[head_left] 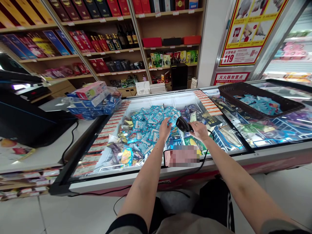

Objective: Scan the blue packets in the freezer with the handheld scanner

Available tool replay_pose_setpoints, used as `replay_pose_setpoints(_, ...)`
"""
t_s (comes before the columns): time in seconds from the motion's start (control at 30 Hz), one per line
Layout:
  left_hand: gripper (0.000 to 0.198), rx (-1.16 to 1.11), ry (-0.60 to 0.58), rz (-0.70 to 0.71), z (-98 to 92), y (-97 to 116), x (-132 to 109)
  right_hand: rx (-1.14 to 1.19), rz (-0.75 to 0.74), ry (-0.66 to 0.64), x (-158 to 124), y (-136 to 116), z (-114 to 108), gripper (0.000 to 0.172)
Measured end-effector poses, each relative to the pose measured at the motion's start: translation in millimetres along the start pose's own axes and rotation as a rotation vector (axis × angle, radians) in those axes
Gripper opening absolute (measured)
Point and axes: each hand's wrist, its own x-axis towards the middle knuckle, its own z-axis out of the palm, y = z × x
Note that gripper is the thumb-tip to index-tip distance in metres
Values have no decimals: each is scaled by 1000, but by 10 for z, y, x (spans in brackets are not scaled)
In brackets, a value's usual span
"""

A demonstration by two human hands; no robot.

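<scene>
My right hand [200,130] is wrapped around the handle of a black barcode scanner [182,124], whose head points left toward my left hand [165,129]. The fingers of my left hand pinch a small blue packet [173,122] just in front of the scanner. Beneath both hands is a chest freezer with a pile of similar blue packets [146,120] inside. A phone [167,158] with a partly blurred screen lies at the freezer's front edge, below my hands. The scanner's black cable [206,156] runs down past my right wrist.
On the right, a dark tray [285,112] holding more blue packets rests on the freezer top. Bagged blue packages [92,100] sit at the left corner, beside a black checkout terminal [21,110]. Shelves [109,52] of boxes and bottles stand behind.
</scene>
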Motion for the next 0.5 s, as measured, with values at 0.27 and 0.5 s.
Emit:
replay_pose_setpoints(0.27,39,37,-17,-20,-15,43,-7,5,11,-18,5,-14,-20,33)
replay_pose_setpoints(0.5,40,53,-24,7,-23,39,-12,0,9,-15,6,-14,-21,33)
